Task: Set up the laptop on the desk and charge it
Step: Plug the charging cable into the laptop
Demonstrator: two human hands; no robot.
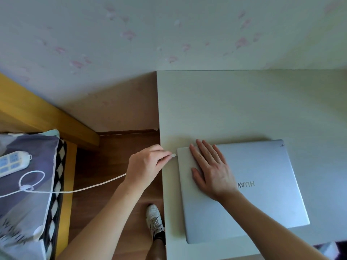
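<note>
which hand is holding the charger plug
The left hand: it pinches the plug at the laptop's left edge. The right hand lies flat on the closed lid.

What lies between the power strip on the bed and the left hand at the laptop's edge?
In the head view, only the white charging cable spans from near the power strip across the bedding and floor gap to the left hand.

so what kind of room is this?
Probably a bedroom: a white desk stands beside a wood-framed bed with patterned bedding, against floral wallpaper. A power strip lies on the bed.
</note>
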